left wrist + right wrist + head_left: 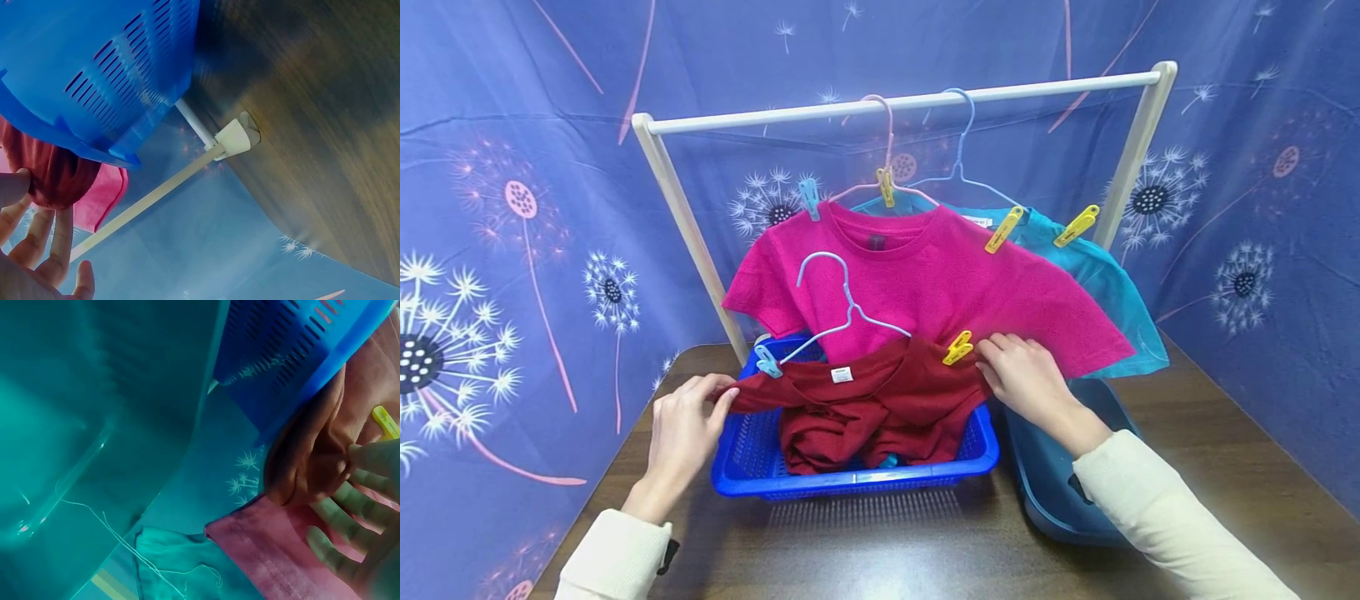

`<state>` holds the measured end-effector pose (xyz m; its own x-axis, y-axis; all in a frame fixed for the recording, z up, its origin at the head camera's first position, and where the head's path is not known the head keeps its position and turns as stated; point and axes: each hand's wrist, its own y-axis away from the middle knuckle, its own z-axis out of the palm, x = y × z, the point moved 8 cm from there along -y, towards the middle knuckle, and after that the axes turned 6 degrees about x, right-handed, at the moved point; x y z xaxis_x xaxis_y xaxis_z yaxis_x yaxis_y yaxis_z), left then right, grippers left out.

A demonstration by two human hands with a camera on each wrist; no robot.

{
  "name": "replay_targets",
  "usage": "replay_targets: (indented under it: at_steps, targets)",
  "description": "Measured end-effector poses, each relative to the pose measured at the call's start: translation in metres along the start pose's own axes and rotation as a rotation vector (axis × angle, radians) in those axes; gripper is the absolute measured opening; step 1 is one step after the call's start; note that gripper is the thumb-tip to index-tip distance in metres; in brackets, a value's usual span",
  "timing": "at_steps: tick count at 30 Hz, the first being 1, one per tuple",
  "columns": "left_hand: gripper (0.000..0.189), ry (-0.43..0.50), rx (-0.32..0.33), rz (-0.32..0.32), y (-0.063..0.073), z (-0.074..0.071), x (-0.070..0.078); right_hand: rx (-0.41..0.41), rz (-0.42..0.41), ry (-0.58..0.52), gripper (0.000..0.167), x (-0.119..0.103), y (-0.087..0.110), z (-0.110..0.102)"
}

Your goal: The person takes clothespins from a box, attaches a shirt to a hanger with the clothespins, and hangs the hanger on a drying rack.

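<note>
A dark red shirt (880,408) is spread between both hands over a blue basket (853,481), part of it bunched inside. My left hand (685,425) pinches one sleeve between thumb and fingers; the left wrist view shows the gathered red cloth (56,169) there. At the other sleeve, my right hand (1026,375) pinches the fabric, its remaining fingers spread in the right wrist view. A light blue hanger (852,307) sits inside the neck, hook upward and off the rail. A blue clothespin (767,361) clips one shoulder, a yellow clothespin (958,348) the other.
Behind stands a rack with a white rail (722,122). A pink shirt (887,267) and a turquoise shirt (1131,321) hang from it on hangers with clothespins. A dark teal tub (1037,500) stands right of the basket on the wooden table (1210,467). Patterned cloth surrounds the table.
</note>
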<state>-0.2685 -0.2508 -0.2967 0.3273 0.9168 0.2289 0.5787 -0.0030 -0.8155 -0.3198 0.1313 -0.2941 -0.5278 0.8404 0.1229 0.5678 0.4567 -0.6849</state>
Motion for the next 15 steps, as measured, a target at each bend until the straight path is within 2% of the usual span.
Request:
replay_targets:
  at_steps: [8,15]
  targets:
    - [0.007,0.009,0.028,0.02,-0.005,-0.006,0.002,0.081,-0.03,-0.037,0.02,-0.004,0.001,-0.015]
    - [0.008,0.021,0.037,0.007,-0.017,-0.012,0.003,0.152,-0.039,-0.063,0.024,-0.006,-0.003,-0.037]
